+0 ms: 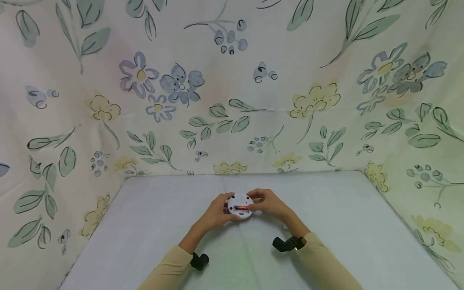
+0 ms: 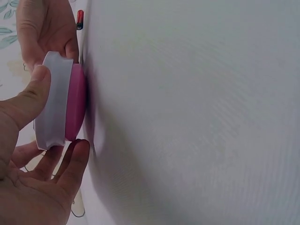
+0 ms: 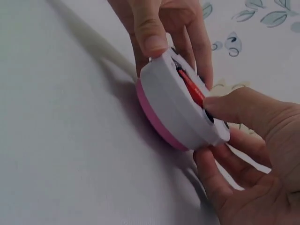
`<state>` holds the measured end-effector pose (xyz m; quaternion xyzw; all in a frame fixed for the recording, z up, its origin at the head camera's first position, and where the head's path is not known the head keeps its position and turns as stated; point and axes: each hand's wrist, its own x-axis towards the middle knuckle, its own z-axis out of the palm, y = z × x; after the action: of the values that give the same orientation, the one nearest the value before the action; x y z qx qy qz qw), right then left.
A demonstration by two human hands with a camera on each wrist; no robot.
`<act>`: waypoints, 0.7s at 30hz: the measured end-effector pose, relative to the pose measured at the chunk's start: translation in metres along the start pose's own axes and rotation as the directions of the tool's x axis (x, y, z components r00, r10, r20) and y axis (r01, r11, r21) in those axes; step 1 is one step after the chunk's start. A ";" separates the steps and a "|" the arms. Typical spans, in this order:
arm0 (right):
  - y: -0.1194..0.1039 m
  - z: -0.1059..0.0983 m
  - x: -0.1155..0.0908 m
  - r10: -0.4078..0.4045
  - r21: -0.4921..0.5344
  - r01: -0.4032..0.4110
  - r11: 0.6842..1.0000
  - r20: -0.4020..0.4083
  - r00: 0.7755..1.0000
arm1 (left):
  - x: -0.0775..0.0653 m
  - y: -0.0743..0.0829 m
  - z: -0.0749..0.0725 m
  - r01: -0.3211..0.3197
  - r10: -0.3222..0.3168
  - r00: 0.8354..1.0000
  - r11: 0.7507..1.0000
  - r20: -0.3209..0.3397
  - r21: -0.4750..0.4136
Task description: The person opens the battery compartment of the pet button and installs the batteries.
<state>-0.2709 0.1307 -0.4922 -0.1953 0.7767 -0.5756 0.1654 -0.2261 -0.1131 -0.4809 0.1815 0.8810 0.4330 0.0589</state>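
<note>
A round white device (image 1: 240, 199) with a pink face (image 2: 77, 103) underneath is held back-up just over the table. Its battery compartment lies uncovered, and a red battery (image 3: 191, 88) sits inside. My left hand (image 1: 218, 212) grips the rim from the left, thumb on the near edge. From the right, my right hand (image 1: 270, 204) holds the device with fingers under the rim, while its thumb (image 3: 234, 105) presses the end of the battery. Another small red battery (image 2: 80, 19) rests on the table beyond the hands in the left wrist view.
The table (image 1: 163, 209) has a pale cloth over it. Floral fabric (image 1: 217, 133) hangs behind and along both sides. A small white piece (image 1: 285, 226), partly hidden, lies beneath the right wrist. Each wrist carries a black camera mount (image 1: 286, 244).
</note>
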 end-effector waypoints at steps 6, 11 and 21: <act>-0.005 0.009 0.002 0.026 0.028 -0.024 0.999 -0.064 0.998 | 0.000 0.002 -0.001 -0.019 0.019 1.000 1.000 0.001 -0.008; -0.006 0.013 0.002 0.030 0.022 -0.028 0.999 -0.105 0.994 | 0.000 0.000 -0.001 -0.043 0.043 0.999 0.999 0.001 -0.009; 0.000 0.010 0.001 -0.078 -0.007 0.077 0.997 -0.042 0.996 | -0.002 -0.001 -0.003 -0.027 0.027 1.000 0.999 -0.003 -0.028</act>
<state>-0.2669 0.1221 -0.4953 -0.2134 0.7734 -0.5835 0.1260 -0.2256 -0.1168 -0.4802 0.1918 0.8723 0.4464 0.0544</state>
